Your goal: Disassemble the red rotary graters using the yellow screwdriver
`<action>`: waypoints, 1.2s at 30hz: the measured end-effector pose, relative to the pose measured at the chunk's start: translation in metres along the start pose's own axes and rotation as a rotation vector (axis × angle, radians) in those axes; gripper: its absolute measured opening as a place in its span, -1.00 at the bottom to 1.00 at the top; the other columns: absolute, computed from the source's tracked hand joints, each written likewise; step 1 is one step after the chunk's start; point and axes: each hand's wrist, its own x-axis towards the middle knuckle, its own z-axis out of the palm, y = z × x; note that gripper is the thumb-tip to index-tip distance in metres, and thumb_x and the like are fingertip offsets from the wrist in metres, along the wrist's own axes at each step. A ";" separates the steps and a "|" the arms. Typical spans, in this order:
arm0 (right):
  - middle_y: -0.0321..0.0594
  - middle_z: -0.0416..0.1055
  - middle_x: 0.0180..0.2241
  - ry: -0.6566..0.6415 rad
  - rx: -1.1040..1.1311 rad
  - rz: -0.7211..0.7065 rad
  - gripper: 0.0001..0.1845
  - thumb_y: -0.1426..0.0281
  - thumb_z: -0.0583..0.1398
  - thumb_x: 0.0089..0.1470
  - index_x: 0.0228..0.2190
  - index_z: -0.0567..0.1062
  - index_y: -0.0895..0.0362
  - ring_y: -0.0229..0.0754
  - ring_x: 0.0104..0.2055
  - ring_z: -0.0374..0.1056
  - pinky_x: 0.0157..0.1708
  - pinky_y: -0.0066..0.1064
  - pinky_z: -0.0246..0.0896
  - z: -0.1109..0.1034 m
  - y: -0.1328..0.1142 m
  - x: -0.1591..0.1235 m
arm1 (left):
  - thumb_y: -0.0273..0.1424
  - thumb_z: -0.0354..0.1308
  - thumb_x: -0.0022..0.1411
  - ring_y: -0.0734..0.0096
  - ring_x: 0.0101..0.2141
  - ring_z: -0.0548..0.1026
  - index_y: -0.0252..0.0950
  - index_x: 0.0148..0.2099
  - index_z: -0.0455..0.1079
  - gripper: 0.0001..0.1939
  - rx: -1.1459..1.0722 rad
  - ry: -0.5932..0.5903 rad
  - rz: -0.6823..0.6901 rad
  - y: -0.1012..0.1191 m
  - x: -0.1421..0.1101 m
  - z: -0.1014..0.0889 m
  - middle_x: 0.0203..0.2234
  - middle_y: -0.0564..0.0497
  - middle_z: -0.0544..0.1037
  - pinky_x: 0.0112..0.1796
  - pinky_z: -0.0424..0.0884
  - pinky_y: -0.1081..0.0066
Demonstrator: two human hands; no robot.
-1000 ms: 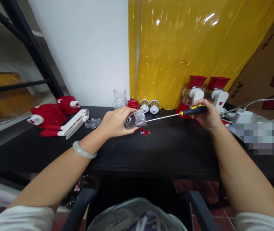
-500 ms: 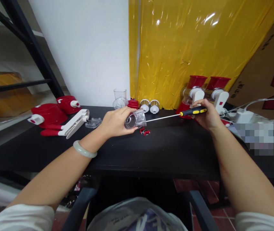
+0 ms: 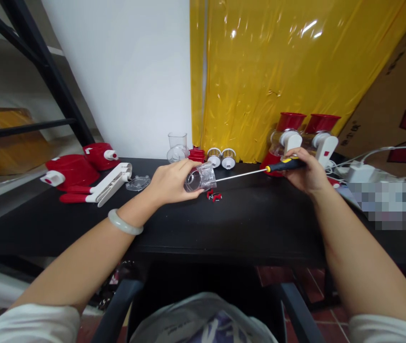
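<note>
My left hand [image 3: 174, 182] is closed around a clear plastic housing [image 3: 206, 176], tilted on its side above the black table. In my right hand [image 3: 306, 174] is a screwdriver [image 3: 282, 165] with a black and yellow handle, gripped with curled fingers. Its long metal shaft points left, and the tip meets the right end of the housing; exactly where it touches is too small to tell. Just below the housing lie small red parts [image 3: 214, 196] with bits of metal among them. A clear flat plastic piece [image 3: 138, 183] rests left of my left hand.
Behind my hands stand a clear hopper [image 3: 177, 143], red parts [image 3: 196, 154] and two grater drums [image 3: 228, 158]. Red bases [image 3: 70, 171] and white handles [image 3: 112, 183] lie left. Two assembled red-topped graters [image 3: 291, 123] and white cables [image 3: 367, 157] are at right on the black table [image 3: 252, 224].
My right fingers have shifted slightly around the screwdriver's handle, covering more of it. The housing and my left hand stay nearly in place.
</note>
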 end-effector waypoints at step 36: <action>-0.37 0.16 -0.70 -0.013 -0.057 0.004 -0.58 -0.05 0.15 0.04 -0.50 0.41 0.04 -0.30 -0.68 0.12 -0.66 -0.40 0.19 -0.001 0.006 0.003 | -0.09 0.22 0.05 0.20 -0.13 0.53 -0.22 0.12 0.29 -0.39 -0.092 0.029 -0.088 -0.002 0.000 0.005 -0.08 -0.10 0.53 -0.19 0.46 0.27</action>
